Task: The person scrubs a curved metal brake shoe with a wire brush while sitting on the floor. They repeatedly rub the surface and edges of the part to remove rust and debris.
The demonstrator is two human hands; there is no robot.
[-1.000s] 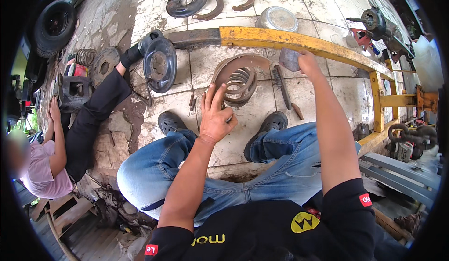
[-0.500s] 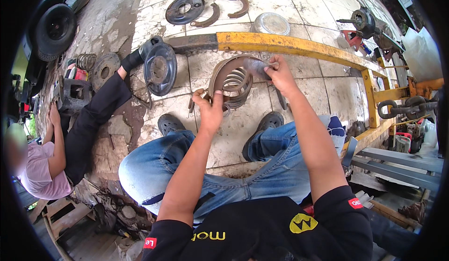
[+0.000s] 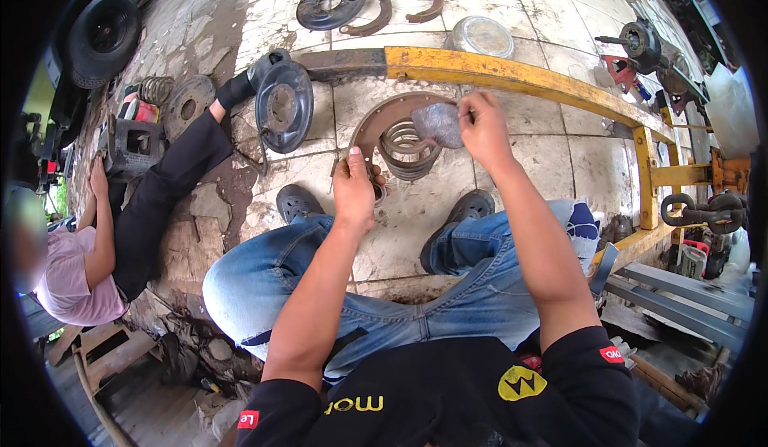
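Observation:
My left hand (image 3: pixel 356 187) is closed around the lower end of a curved, rusty brown brake shoe (image 3: pixel 370 127), which arches up and to the right. Between the fingertips of my right hand (image 3: pixel 482 123) is a grey, speckled piece of sandpaper (image 3: pixel 437 128), hanging at the shoe's far end. Where the sandpaper touches the shoe I cannot tell. Just beyond my left hand, a rusty coil spring (image 3: pixel 412 163) stands on the tiles, partly behind the shoe and sandpaper.
A yellow steel frame (image 3: pixel 512 75) crosses beyond my hands. Left lies a black brake backing plate (image 3: pixel 284 109), by another person's foot (image 3: pixel 260 71). Farther off are a second backing plate (image 3: pixel 330 4), two brake shoes (image 3: pixel 372 19) and a round metal cover (image 3: pixel 482 39). A chain (image 3: pixel 704 211) hangs right.
My right hand has shifted slightly right and the sandpaper, blurred before, now shows clearly. My left hand has turned and closed more around the brake shoe. The whole view has shifted slightly.

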